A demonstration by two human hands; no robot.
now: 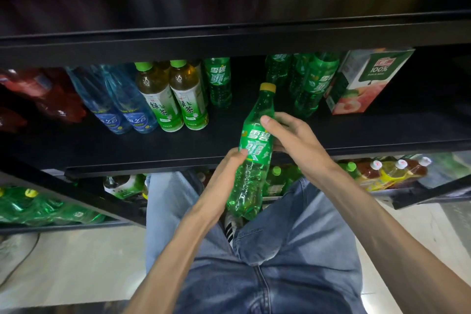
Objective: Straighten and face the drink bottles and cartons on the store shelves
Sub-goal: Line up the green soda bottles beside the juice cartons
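Retail shop, drinks aisle: tiered black shelves (229, 41) stocked in rows with green soda bottles (219, 81), green tea bottles (190, 99), blue water bottles (127, 107), a juice carton (367, 81); pale tiled floor (76, 262).

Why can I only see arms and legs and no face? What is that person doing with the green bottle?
The camera sits on the person's head and looks down, so you see only their arms and blue jeans. They are in a shop, facing black shelves full of drinks. Both hands hold one green soda bottle with a yellow cap: the left hand grips its middle, the right hand grips near the label. On the middle shelf stand blue water bottles, green tea bottles, more green soda bottles and a juice carton. The held bottle is off the shelf, in front of it.
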